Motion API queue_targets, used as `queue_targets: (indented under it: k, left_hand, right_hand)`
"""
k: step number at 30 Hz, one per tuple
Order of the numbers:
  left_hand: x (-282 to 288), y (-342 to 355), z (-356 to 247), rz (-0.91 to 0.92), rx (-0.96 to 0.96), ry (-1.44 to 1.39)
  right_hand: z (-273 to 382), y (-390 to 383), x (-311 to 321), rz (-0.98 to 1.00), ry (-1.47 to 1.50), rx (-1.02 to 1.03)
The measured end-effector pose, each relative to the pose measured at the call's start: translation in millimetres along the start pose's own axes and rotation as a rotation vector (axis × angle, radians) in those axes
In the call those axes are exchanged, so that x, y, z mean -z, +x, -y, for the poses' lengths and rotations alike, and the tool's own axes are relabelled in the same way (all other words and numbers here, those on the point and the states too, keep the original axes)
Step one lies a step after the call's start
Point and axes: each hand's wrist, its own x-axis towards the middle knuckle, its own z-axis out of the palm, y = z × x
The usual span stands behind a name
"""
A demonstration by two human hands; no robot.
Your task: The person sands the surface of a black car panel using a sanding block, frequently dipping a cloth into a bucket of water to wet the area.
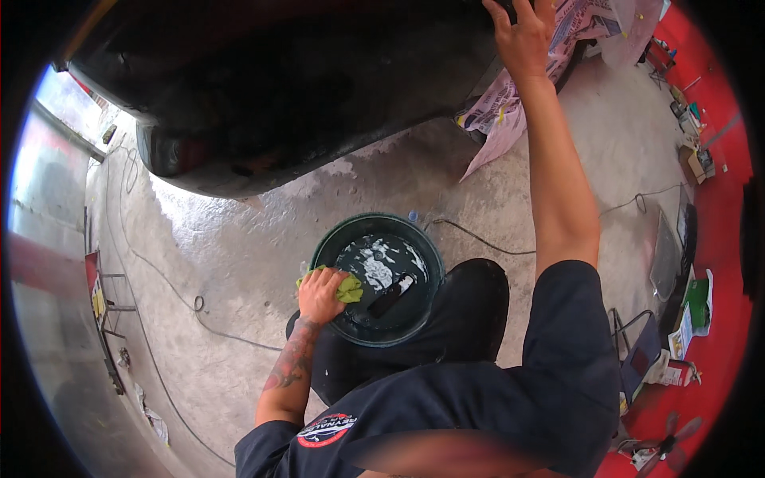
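Note:
My left hand (321, 296) is closed on a crumpled yellow-green cloth (350, 288) at the left rim of a dark green basin (437, 275). Inside the basin, white suds or reflections show on the liquid, and a black oblong object (388, 298) lies tilted there; its kind is unclear. My right arm reaches far forward. Its hand (523, 38) rests with fingers spread against the dark car body (319, 88), beside printed masking paper (498, 111). The fingertips are partly cut off by the upper picture edge, and I make out nothing held in them.
A hose or cable (163, 275) runs across the concrete floor (231, 247) on the left, and another cable (486, 241) lies to the right of the basin. Along the red wall on the right are boxes (692, 163), a folding chair (640, 350) and a fan (665, 440).

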Motion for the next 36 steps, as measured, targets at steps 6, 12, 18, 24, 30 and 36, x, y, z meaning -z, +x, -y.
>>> queue_targets:
  k: [6, 12, 18, 24, 30, 36]
  left_hand:
    - [-0.7, -7.3, 2.0, 0.035, 0.021, -0.026]
    - [-3.1, -3.1, 3.6, -0.016, 0.006, -0.025]
    - [0.8, -2.3, 0.2, -0.025, 0.014, -0.029]
    - [-1.4, -1.8, 2.1, -0.021, 0.008, -0.028]
    - [-1.2, -5.4, 3.6, -0.001, 0.019, -0.025]
    - [2.9, -2.7, -0.6, -0.014, 0.007, -0.04]
  right_hand:
    - [45.1, 23.1, -7.7, 0.017, -0.018, 0.109]
    - [7.3, -22.4, -7.1, -0.019, 0.05, -0.124]
    - [26.4, -14.4, -14.5, -0.138, 0.104, -0.224]
    - [19.0, 12.1, -15.2, -0.14, 0.089, -0.194]
    - [4.0, -4.3, -10.3, -0.088, 0.091, -0.238]
    - [20.1, 26.9, -15.3, -0.097, 0.093, -0.041]
